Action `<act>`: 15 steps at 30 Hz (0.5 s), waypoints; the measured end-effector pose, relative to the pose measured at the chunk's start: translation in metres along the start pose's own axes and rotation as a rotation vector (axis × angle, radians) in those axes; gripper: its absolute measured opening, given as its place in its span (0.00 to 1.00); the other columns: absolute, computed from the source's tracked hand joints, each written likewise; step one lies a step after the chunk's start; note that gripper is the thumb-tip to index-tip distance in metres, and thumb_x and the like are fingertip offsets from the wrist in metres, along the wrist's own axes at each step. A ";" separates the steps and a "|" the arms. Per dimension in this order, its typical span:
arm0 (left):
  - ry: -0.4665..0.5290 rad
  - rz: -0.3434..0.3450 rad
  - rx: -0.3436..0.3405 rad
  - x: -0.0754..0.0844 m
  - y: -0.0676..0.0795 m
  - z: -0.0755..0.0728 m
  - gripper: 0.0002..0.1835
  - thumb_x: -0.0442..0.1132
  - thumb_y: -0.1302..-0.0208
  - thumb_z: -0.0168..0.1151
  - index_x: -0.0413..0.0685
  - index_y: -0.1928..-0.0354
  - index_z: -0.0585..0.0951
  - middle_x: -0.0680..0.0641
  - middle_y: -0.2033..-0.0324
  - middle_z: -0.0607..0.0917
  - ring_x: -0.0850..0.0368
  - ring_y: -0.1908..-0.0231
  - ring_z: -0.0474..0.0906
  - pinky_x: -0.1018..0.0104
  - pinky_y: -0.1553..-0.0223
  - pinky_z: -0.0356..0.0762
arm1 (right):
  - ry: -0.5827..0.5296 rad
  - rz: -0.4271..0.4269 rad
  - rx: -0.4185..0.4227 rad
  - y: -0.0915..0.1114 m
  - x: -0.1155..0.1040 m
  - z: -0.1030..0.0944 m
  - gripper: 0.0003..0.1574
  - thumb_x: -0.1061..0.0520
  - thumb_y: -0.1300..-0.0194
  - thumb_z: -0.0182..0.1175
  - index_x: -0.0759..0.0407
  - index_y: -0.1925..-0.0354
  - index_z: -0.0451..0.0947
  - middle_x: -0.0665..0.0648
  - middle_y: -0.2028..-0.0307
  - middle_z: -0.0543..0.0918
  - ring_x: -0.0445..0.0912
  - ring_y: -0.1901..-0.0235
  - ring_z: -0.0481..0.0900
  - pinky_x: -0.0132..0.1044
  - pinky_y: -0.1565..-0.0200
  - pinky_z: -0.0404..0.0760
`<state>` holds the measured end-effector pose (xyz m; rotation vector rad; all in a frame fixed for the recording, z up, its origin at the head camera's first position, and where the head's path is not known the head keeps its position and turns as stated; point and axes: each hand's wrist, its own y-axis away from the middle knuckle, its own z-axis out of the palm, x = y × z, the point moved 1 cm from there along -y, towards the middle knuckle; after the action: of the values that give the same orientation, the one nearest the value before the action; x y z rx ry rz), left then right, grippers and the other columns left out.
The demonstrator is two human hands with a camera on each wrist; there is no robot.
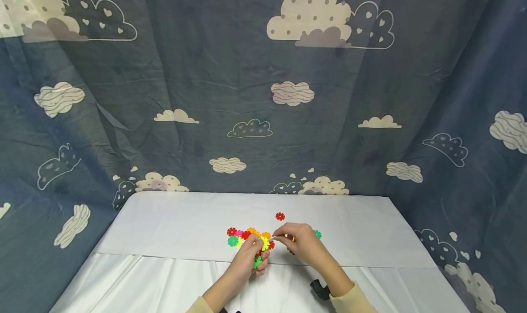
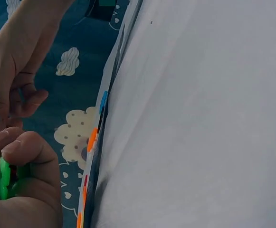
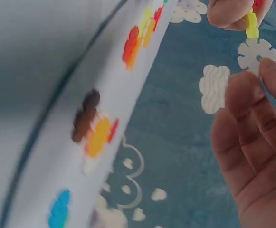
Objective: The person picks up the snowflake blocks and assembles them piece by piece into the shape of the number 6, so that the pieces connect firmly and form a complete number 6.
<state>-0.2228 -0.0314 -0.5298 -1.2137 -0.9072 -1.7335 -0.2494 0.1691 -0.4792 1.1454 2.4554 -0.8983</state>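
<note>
My left hand grips a small cluster of notched plastic snowflake discs. A yellow disc shows at its top, and a green disc sits lower between the fingers, with red partly hidden by them. Between thumb and fingertips, my right hand pinches a white snowflake disc. In the right wrist view the white disc's edge meets the yellow one; whether their notches are interlocked I cannot tell.
Loose discs lie on the white table behind my hands: a red one, a teal-green one, a green one and several others. In the right wrist view brown discs and a blue disc appear. A cloud-patterned curtain surrounds the table.
</note>
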 end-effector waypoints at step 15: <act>0.005 0.031 0.021 -0.003 -0.001 0.001 0.12 0.42 0.13 0.39 0.51 0.62 0.59 0.53 0.75 0.63 0.63 0.80 0.55 0.75 0.79 0.55 | 0.251 -0.229 0.081 0.000 -0.017 0.011 0.12 0.66 0.45 0.79 0.54 0.63 0.91 0.48 0.68 0.92 0.37 0.69 0.88 0.23 0.62 0.86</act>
<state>-0.2228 -0.0292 -0.5329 -1.2035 -0.8973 -1.6979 -0.2390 0.1521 -0.4788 1.0753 2.8235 -0.9768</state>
